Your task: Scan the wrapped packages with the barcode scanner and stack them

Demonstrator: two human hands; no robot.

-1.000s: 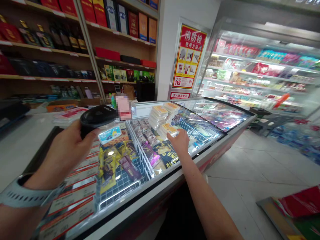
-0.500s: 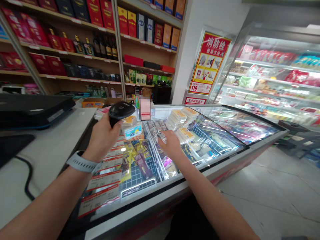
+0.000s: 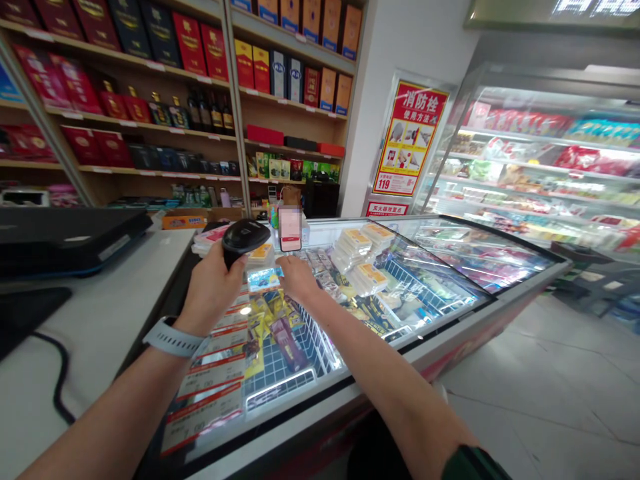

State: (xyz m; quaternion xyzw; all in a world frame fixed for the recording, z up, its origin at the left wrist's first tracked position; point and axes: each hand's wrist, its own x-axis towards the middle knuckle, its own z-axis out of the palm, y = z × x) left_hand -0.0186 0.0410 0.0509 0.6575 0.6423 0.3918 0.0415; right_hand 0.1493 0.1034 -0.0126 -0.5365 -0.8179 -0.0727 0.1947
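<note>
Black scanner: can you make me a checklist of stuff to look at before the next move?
1. Black scanner held in the left hand: ok.
2. Right hand at the blue-and-white pack: ok.
3. Right fingers gripping that pack firmly: cannot tell.
4. Scanner aimed at a barcode on the pack: cannot tell, no barcode shows.
5. Tall box stack apart from the right hand: ok.
6. Phone standing up: ok.

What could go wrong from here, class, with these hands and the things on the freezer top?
The right hand is close to the upright phone and might knock it over. The black scanner could drop onto the freezer top if the left hand loosens its grip. The stacked packs might slide if bumped.
</note>
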